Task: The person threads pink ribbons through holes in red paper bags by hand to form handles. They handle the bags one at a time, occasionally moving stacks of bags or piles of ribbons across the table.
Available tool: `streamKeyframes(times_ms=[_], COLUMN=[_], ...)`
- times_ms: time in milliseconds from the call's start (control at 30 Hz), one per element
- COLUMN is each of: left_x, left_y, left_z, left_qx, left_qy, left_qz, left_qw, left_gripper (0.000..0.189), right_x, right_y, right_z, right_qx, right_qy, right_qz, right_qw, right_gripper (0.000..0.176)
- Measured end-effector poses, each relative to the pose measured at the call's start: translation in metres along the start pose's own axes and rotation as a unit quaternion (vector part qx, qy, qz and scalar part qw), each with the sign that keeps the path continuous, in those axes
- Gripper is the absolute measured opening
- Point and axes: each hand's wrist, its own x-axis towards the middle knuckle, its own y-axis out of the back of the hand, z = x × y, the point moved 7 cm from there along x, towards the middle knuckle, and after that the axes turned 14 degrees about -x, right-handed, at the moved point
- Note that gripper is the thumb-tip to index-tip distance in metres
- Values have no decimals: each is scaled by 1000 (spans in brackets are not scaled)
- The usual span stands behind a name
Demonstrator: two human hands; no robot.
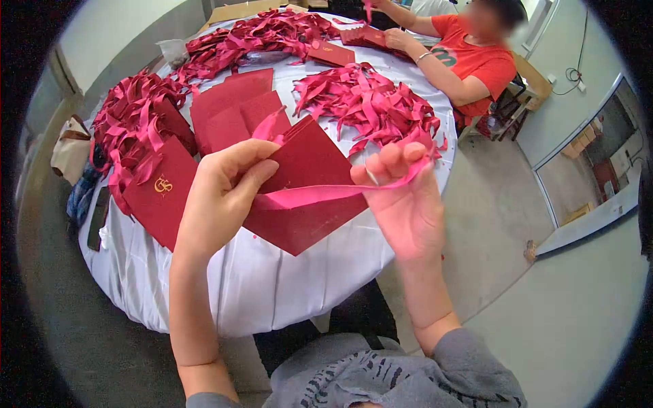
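My left hand is closed on a dark red card that looks layered along its top edge; thumb and fingers pinch its left corner. A pink ribbon runs across the front of the card. Its far end is pinched in my right hand, which is raised on the right with a ring on one finger. Pink ribbon also sticks up behind the card's upper left. Nearby on the left lies a dark red card with a gold emblem, and behind are more plain red cards.
The round table has a white cloth. Heaps of pink ribbon lie at the right, with a larger pile at the back. Across the table, a person in a red shirt handles similar red pieces. A phone sits at the left edge.
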Motion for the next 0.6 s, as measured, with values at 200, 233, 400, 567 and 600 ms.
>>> streamKeyframes(times_ms=[200,233,400,567,600], left_x=[1,2,3,3,4], left_y=[-3,-5,-8,-13,-13], left_z=[-11,-9,-8,-25,-26], left_qx=[-60,-85,-123,-189,-191], left_qy=[46,34,26,106,107], left_qz=[-20,-21,-29,-60,-58], left_qw=[997,996,992,974,974], left_gripper=[18,18,18,19,19], right_x=[1,1,0,4,4], right_y=[-15,-18,-22,-24,-24], right_z=[-4,1,18,18,18], right_qx=[-303,-339,-452,-521,-518], right_qy=[-106,-127,-198,-189,-199], right_qz=[11,4,14,11,4], right_qw=[947,932,870,832,832], right_gripper=[15,14,12,12,12])
